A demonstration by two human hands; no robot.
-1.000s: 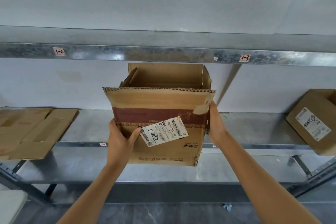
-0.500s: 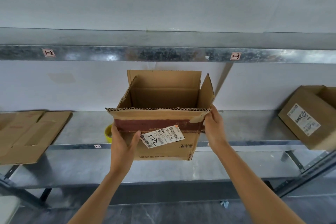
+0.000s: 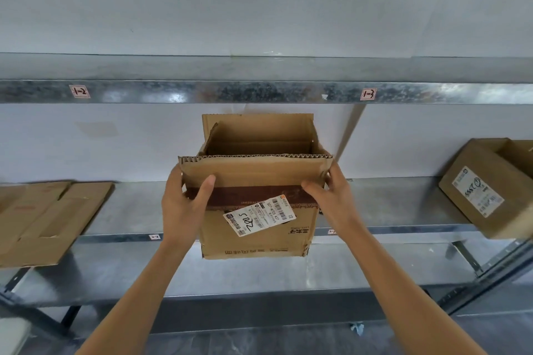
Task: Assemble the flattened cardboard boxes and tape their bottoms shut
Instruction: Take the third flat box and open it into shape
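An assembled brown cardboard box with a white barcode label is held in front of the metal shelf, its open top facing up with the flaps standing. My left hand grips its upper left corner, thumb on the near flap. My right hand grips the upper right corner the same way. The box's bottom is hidden from view. Flattened cardboard boxes lie on the shelf at the left.
Another assembled box with a label sits tilted on the shelf at the right. An upper shelf beam with small tags runs across above the box. A white wall stands behind. Floor shows below the shelf.
The box has tipped more upright and risen a little. Both hands slid up from the box's sides to its top corners. The yellow tape roll seen behind the box is hidden now.
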